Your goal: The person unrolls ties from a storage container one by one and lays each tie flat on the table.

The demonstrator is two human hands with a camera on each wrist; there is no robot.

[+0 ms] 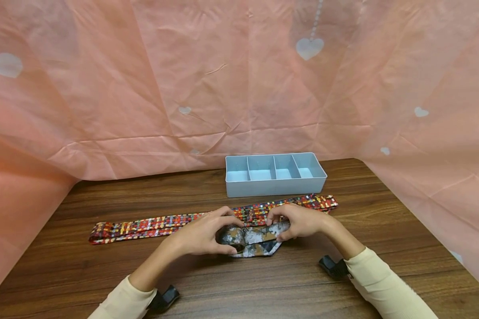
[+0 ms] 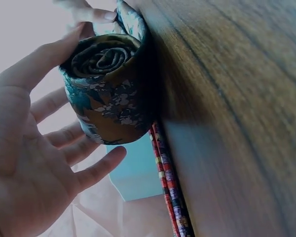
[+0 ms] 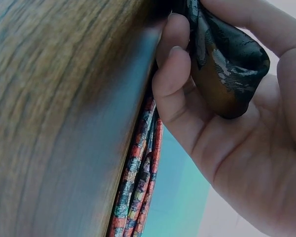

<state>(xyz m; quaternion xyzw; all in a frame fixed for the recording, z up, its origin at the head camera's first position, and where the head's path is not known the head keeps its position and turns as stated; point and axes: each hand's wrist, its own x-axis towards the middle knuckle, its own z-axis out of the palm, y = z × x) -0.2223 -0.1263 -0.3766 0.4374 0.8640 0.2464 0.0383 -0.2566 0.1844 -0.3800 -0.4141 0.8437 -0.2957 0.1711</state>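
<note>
A grey, brown and dark patterned necktie (image 1: 259, 235) lies partly rolled on the table. My left hand (image 1: 203, 232) holds its rolled part, thumb on the near side and fingers on the far side. The spiral of the roll (image 2: 106, 106) shows in the left wrist view, with some fingers spread apart behind it. At the tie's right part, my right hand (image 1: 303, 220) grips the fabric between thumb and curled fingers. A folded bulge of that tie (image 3: 229, 74) sticks out toward the palm in the right wrist view. The tie's pointed tip lies toward the near side.
A second necktie (image 1: 143, 227), red and multicoloured, lies folded lengthwise across the table just behind the hands. Farther back stands a light blue box (image 1: 275, 188) with several compartments. Pink cloth (image 1: 207, 88) with pale hearts hangs around the wooden table (image 1: 239, 292).
</note>
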